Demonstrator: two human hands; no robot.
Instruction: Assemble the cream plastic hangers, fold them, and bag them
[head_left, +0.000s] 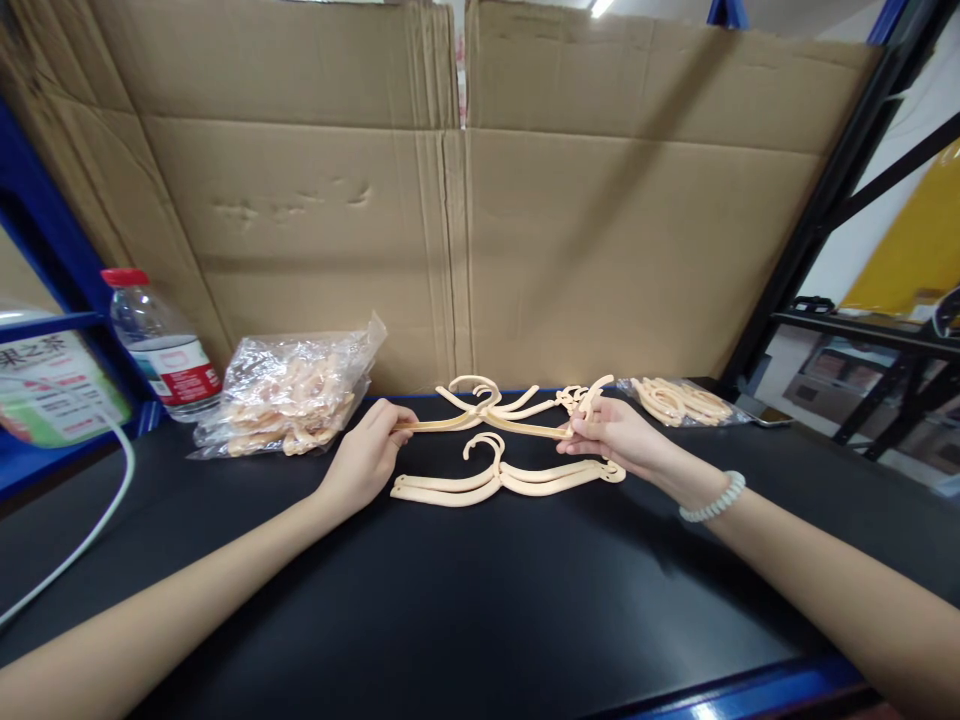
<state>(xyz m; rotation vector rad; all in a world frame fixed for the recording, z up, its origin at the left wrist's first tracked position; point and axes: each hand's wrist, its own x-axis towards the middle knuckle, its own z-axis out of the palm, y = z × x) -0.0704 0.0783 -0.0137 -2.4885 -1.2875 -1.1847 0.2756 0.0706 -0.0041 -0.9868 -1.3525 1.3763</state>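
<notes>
A pale cream plastic clothes hanger (525,430) spans the gap between my two hands. My left hand (371,450) pinches its left end with thumb and fingers. At its right end the fingers of my right hand (615,435) are closed, and a cream curved piece (598,392) sticks up beside them; whether it belongs to this hanger I cannot tell. Nearer to me, another cream hanger (551,484) lies flat on the black table with its hook upward. More cream hanger parts (521,405) show just behind the held one, overlapping it in view.
A clear plastic bag of cream hangers (292,395) sits at the left, with a red-capped bottle (169,345) beyond it. Another bagged bunch (679,400) lies at the back right. Cardboard (600,220) walls the back. A white cable (112,510) crosses the left side.
</notes>
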